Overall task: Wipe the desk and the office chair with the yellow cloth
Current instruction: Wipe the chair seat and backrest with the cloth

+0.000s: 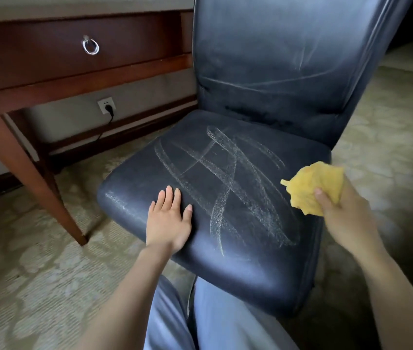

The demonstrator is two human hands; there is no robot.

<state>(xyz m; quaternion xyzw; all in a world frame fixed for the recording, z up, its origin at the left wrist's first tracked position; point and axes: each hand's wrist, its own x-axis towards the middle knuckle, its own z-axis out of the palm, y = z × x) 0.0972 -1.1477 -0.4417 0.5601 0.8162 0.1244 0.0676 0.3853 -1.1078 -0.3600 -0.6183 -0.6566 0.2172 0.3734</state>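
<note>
Underfoot, the patterned carpet (36,274) is the largest thing, a pale green-beige weave with a raised floral figure, running out of view below and to either side of both hands. The office chair (238,248) comes next: dark blue-black leather, creased and faintly cracked, with its tall back cut off by the top edge beyond the hands and its base hidden under the padded seat. Chalky white streaks (225,185) loop and cross over the seat between the two hands. The desk (48,79) stands beyond and left of the left hand, reddish-brown polished wood with a tapering leg; its top is out of frame. Grey-blue trousers (213,324) show between the forearms, cropped at the bottom. The desk's drawer (36,51) is closed, so whatever it holds cannot be seen. The right hand (344,213) has its fingers and thumb curled around the yellow cloth (311,188), a crumpled soft wad at the seat's right edge; whether the cloth touches the leather I cannot tell. The left hand (168,221) lies palm-down on the seat's front left, fingers straight and slightly spread. Far beyond it, a white wall socket (103,104) carries a black plug (109,110), and a metal ring pull (90,46) hangs on the drawer front.
</note>
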